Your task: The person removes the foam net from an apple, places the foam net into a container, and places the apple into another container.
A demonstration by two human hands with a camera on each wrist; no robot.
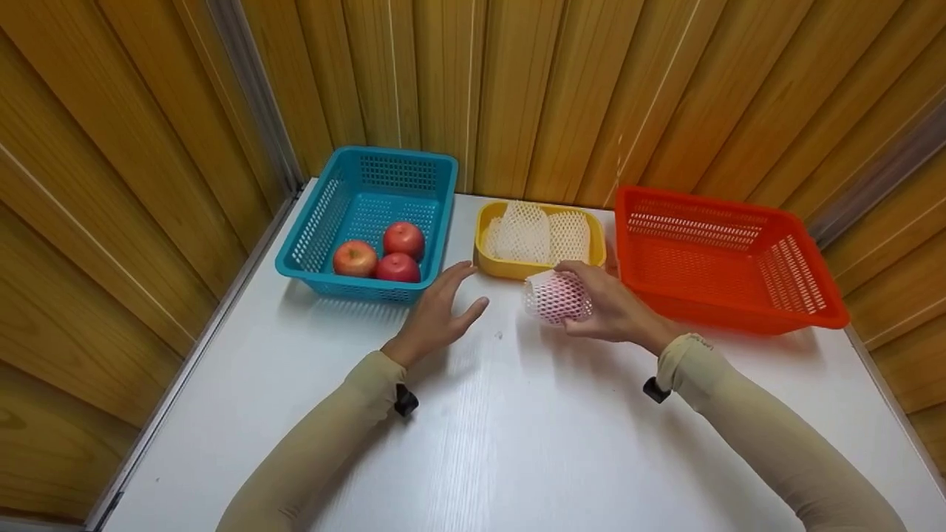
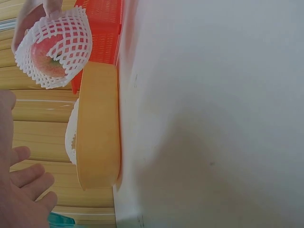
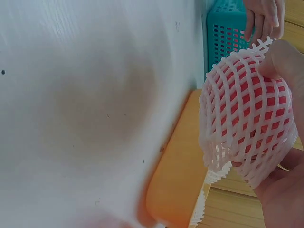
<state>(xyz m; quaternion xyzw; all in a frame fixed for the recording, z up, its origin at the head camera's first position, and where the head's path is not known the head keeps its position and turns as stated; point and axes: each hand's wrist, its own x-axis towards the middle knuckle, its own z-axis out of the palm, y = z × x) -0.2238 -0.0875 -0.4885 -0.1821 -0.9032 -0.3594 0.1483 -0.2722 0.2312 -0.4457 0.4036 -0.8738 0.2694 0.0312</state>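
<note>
My right hand [image 1: 610,307] grips a red apple [image 3: 254,102] wrapped in a white foam net sleeve [image 1: 556,297], held above the table just in front of the yellow tub [image 1: 510,269]. In the left wrist view the sleeve's open end shows the apple's stem hollow. Thumb and fingers press the net from both sides in the right wrist view. My left hand [image 1: 436,314] holds nothing; its fingers and thumb are spread apart, near the front right corner of the blue basket [image 1: 295,267]. Inside that basket sit an apple [image 1: 355,258] and two more red ones.
More white foam nets [image 1: 523,233] lie in the yellow tub. A red-orange basket [image 1: 739,319] with nothing in it stands on the right. Wood-look panels [image 1: 517,96] close off the back and sides of the white table [image 1: 473,443].
</note>
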